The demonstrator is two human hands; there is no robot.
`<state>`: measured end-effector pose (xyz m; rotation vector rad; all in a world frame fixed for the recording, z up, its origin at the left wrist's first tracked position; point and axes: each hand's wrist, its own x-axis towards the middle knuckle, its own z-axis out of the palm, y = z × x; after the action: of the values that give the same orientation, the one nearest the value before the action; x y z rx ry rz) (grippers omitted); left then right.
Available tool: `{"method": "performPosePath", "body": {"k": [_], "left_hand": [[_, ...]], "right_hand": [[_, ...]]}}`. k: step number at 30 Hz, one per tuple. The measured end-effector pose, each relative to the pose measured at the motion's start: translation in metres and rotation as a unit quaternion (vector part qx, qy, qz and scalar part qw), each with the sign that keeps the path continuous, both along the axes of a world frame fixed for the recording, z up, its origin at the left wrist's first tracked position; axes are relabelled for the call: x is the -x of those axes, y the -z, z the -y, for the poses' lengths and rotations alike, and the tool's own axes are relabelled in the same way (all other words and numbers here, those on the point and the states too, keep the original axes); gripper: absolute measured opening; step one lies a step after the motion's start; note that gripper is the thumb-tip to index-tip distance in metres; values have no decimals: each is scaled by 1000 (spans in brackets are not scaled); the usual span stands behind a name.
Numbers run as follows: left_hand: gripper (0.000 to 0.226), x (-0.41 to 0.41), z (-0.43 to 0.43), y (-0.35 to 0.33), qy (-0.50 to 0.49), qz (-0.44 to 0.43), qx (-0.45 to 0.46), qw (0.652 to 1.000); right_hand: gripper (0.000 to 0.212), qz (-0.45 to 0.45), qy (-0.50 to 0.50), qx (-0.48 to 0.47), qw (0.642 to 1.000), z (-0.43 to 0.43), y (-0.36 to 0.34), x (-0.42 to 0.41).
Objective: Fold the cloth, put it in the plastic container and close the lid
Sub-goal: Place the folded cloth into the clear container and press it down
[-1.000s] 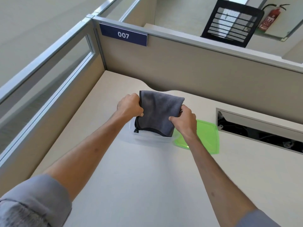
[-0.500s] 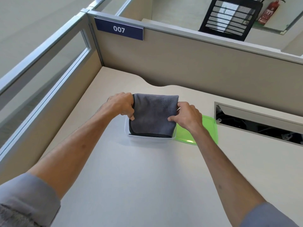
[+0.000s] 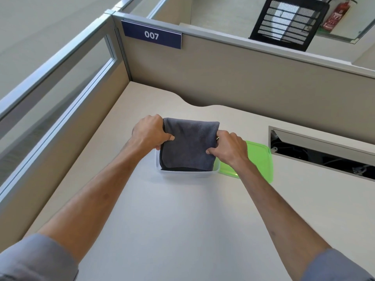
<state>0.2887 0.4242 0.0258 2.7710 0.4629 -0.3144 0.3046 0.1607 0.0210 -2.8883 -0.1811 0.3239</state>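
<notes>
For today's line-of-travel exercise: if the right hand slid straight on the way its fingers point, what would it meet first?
The right hand points leftward into the folded cloth it already grips; beyond that, probably the left hand.

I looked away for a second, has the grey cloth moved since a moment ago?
Yes. The grey cloth has come down: earlier it hung above the clear container, and now its lower edge sits inside the walls, both hands gripping its sides.

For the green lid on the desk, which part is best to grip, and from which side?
Probably the lid's right edge, approached from the right. It lies flat beside the clear container, and its left part is hidden under the right hand, which holds the cloth; the right rim is free.
</notes>
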Motion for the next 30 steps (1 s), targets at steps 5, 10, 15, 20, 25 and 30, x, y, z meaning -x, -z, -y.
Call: {"method": "performPosePath", "body": {"k": [5, 10, 15, 20, 25, 30], "left_hand": [[35, 7, 8, 3, -40, 12, 63, 997], [39, 8, 18, -1, 2, 31, 18, 999], [59, 11, 20, -9, -6, 89, 1, 996], [40, 15, 21, -10, -16, 217, -41, 975], [74, 9, 15, -3, 105, 191, -28, 976], [37, 20, 18, 1, 145, 229, -45, 961]], "right_hand": [[46, 7, 12, 22, 1000, 4, 2, 5], [51, 1, 46, -7, 999, 6, 0, 10], [45, 30, 115, -227, 967, 13, -5, 29], [40, 150, 154, -243, 946, 19, -4, 29], [58, 179, -49, -177, 966, 8, -11, 0], [38, 174, -165, -84, 967, -3, -4, -15]]}}
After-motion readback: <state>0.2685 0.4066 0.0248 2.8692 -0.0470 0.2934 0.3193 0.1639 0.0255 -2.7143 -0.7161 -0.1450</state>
